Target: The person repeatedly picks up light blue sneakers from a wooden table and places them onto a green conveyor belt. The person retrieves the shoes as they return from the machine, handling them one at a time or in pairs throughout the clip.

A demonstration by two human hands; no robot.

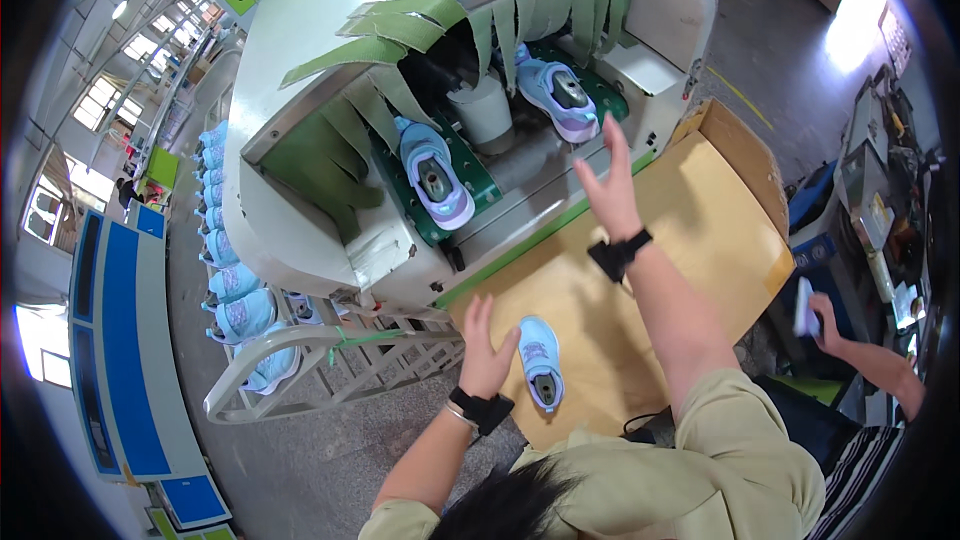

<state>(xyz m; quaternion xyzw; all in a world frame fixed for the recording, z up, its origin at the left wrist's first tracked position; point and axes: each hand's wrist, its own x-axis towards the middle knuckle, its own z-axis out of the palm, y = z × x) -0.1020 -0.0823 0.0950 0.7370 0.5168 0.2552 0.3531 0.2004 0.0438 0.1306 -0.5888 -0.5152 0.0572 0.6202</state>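
Note:
My right hand [614, 190] is raised with its fingers apart, just in front of a light blue sneaker [552, 90] in the machine's opening. A small gap seems to lie between them. My left hand [487, 355] hovers open beside another light blue sneaker [541, 350], which lies on a brown cardboard surface [640, 230]. Nothing is in either hand. A third light blue sneaker [432, 172] rests on a green plate [484, 183] at the left of the opening. Dark shoe forms show inside all three sneakers.
The white machine [330, 0] has green hanging strips [420, 25] over its opening. At left, several blue sneakers line a pale rack [290, 345]. Cardboard's raised edge [750, 160] stands at right. Another person's hand [826, 325] holds a pale object at far right.

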